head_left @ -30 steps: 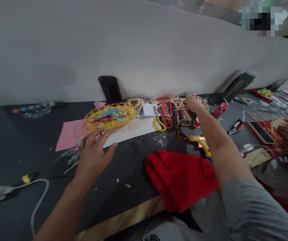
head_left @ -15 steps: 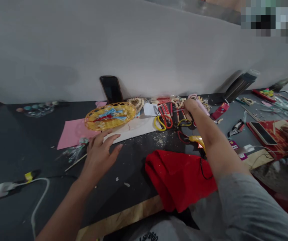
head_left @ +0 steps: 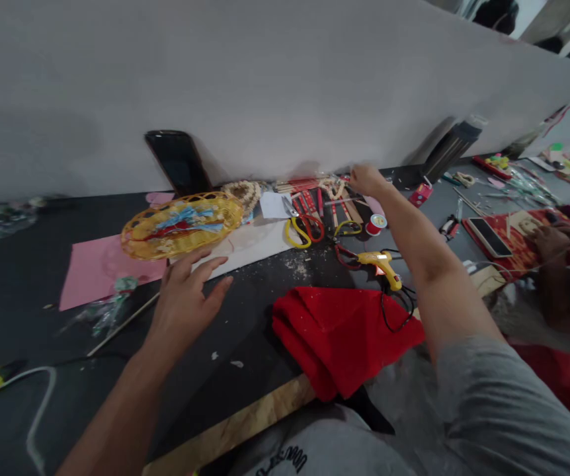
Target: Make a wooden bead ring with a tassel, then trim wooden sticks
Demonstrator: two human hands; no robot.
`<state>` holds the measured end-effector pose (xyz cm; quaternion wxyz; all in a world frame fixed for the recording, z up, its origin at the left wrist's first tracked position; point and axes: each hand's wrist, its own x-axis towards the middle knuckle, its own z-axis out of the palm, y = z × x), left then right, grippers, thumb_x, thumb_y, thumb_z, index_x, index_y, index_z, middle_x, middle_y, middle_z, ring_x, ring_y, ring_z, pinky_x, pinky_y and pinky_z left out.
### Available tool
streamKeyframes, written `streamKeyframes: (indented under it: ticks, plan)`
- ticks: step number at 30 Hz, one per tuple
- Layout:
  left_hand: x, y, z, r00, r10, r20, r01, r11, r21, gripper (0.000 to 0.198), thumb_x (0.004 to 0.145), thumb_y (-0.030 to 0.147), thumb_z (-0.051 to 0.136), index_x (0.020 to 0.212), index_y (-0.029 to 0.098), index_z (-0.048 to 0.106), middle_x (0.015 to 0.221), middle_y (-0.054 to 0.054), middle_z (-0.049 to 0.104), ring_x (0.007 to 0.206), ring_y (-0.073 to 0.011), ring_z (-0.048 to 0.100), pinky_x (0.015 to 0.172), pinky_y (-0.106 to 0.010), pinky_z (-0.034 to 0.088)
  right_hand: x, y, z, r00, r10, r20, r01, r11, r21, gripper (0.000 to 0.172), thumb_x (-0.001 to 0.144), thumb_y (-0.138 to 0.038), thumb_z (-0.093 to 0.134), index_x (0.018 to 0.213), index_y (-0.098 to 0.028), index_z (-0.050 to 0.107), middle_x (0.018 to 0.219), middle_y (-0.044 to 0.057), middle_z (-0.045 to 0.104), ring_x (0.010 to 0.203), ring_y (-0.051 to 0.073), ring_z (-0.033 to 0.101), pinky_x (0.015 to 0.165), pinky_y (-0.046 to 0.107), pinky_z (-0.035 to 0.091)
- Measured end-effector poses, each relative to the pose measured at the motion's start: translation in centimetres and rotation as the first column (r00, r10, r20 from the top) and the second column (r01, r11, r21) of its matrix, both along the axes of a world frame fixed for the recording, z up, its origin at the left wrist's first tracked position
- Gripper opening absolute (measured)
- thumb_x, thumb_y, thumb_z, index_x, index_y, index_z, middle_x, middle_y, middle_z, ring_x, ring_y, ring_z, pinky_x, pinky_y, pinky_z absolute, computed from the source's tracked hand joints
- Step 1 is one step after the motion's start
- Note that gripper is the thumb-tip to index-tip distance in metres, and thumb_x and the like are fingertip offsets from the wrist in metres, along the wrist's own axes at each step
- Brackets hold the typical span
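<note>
My left hand [head_left: 188, 291] hovers over the dark table with its fingers spread, holding nothing. It is nearest to the yellow woven basket [head_left: 133, 246], which holds blue and red tassels, and the white board [head_left: 245, 248]. At the back of the table my right hand [head_left: 364, 180] is curled downward, its fingertips hidden from me. Close to it lie a string of wooden beads [head_left: 333, 188], several red-patterned sticks [head_left: 307, 203] and a red-and-white thread spool [head_left: 375, 225]. Scissors with yellow and red handles [head_left: 297, 231] rest between my hands.
Folded red cloth [head_left: 339, 330] covers the near edge. A yellow glue gun [head_left: 381, 262] lies behind it. A phone [head_left: 178, 162] leans on the wall, and a dark bottle [head_left: 451, 149] stands at right. Another person's hands [head_left: 557, 241] work at far right, beside a second phone [head_left: 489, 236].
The view has swung to the right, so things sit further left. My right hand has shifted slightly at the back, and the thread spool and glue gun show more fully. My left hand stays spread.
</note>
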<state>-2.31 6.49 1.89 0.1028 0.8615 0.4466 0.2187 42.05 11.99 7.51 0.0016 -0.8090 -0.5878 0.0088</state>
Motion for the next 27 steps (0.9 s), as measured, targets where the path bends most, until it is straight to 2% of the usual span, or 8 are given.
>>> streamKeyframes:
  ticks: [2, 4, 8, 12, 16, 20, 24, 27]
  plan:
    - [0.7, -0.1, 0.3, 0.998, -0.019, 0.058, 0.02, 0.999, -0.024, 0.047, 0.09, 0.045, 0.044, 0.122, 0.014, 0.061, 0.135, -0.017, 0.055, 0.133, -0.0304, 0.045, 0.115, -0.049, 0.032, 0.5, -1.3, 2.1, 1.0, 0.014, 0.002, -0.014, 0.997, 0.072, 0.026, 0.1, -0.024, 0.043, 0.117, -0.01, 0.058, 0.113, 0.013, 0.065, 0.106, 0.021, 0.061, 0.092, 0.036, 0.049]
    - [2.0, -0.5, 0.7, 0.989, -0.038, 0.142, 0.052, 0.995, -0.09, 0.051, 0.089, 0.045, 0.047, 0.127, 0.012, 0.057, 0.136, -0.018, 0.054, 0.13, -0.0306, 0.048, 0.11, -0.048, 0.039, 0.0, -3.6, 4.0, 0.989, 0.108, -0.098, -0.089, 0.98, 0.178, 0.024, 0.099, -0.017, 0.038, 0.112, -0.011, 0.057, 0.094, 0.008, 0.067, 0.089, 0.016, 0.063, 0.08, 0.029, 0.049]
    - [5.4, -2.6, 1.7, 0.932, -0.086, 0.352, 0.211, 0.918, -0.335, 0.064, 0.088, 0.048, 0.051, 0.142, 0.015, 0.042, 0.137, -0.018, 0.053, 0.111, -0.0254, 0.062, 0.085, -0.037, 0.056, -5.9, -9.9, 5.3, 0.911, 0.32, -0.261, -0.226, 0.916, 0.333, 0.014, 0.094, -0.019, 0.043, 0.095, -0.016, 0.057, 0.079, 0.001, 0.061, 0.077, 0.012, 0.057, 0.073, 0.025, 0.044]
    - [8.0, -4.8, 1.6, 0.828, -0.061, 0.557, 0.383, 0.787, -0.483, 0.069, 0.087, 0.054, 0.053, 0.145, 0.019, 0.039, 0.133, -0.015, 0.059, 0.104, -0.024, 0.066, 0.079, -0.035, 0.056, -14.2, -15.0, 1.4, 0.722, 0.558, -0.408, -0.405, 0.82, 0.405, 0.007, 0.087, -0.018, 0.046, 0.085, -0.02, 0.053, 0.081, 0.0, 0.059, 0.072, 0.013, 0.053, 0.07, 0.025, 0.042]
    - [8.3, -5.9, 0.5, 0.776, 0.031, 0.63, 0.448, 0.677, -0.584, 0.061, 0.081, 0.059, 0.061, 0.125, 0.016, 0.06, 0.121, -0.012, 0.067, 0.094, -0.0223, 0.067, 0.08, -0.034, 0.055, -19.0, -17.0, -3.4, 0.637, 0.592, -0.495, -0.314, 0.785, 0.535, 0.003, 0.086, -0.023, 0.045, 0.083, -0.022, 0.046, 0.082, 0.002, 0.056, 0.073, 0.015, 0.052, 0.071, 0.027, 0.042]
    - [7.3, -6.5, 0.2, 0.746, 0.174, 0.643, 0.427, 0.616, -0.662, 0.057, 0.073, 0.059, 0.069, 0.108, 0.014, 0.066, 0.093, -0.008, 0.072, 0.072, -0.0164, 0.064, 0.071, -0.03, 0.053, -20.8, -17.3, -5.8, 0.572, 0.612, -0.547, -0.235, 0.76, 0.605, 0.006, 0.085, -0.027, 0.045, 0.082, -0.022, 0.046, 0.078, 0.001, 0.054, 0.068, 0.015, 0.049, 0.068, 0.027, 0.041]
    - [6.3, -6.9, 0.8, 0.797, 0.114, 0.594, 0.408, 0.623, -0.667, 0.047, 0.07, 0.05, 0.071, 0.1, 0.014, 0.067, 0.081, -0.003, 0.069, 0.065, -0.0137, 0.058, 0.064, -0.027, 0.049, -21.8, -17.4, -6.7, 0.541, 0.584, -0.606, -0.136, 0.771, 0.622, 0.011, 0.088, -0.029, 0.047, 0.085, -0.02, 0.051, 0.079, 0.001, 0.059, 0.072, 0.014, 0.053, 0.069, 0.026, 0.042]
    - [5.4, -6.9, 0.8, 0.867, 0.06, 0.495, 0.293, 0.742, -0.603, 0.032, 0.075, 0.044, 0.063, 0.09, 0.015, 0.068, 0.07, 0.0, 0.065, 0.06, -0.0131, 0.053, 0.059, -0.025, 0.042, -21.9, -17.7, -6.8, 0.561, 0.569, -0.602, -0.08, 0.76, 0.645, 0.013, 0.09, -0.029, 0.047, 0.087, -0.019, 0.055, 0.081, 0.001, 0.061, 0.072, 0.013, 0.055, 0.071, 0.026, 0.043]
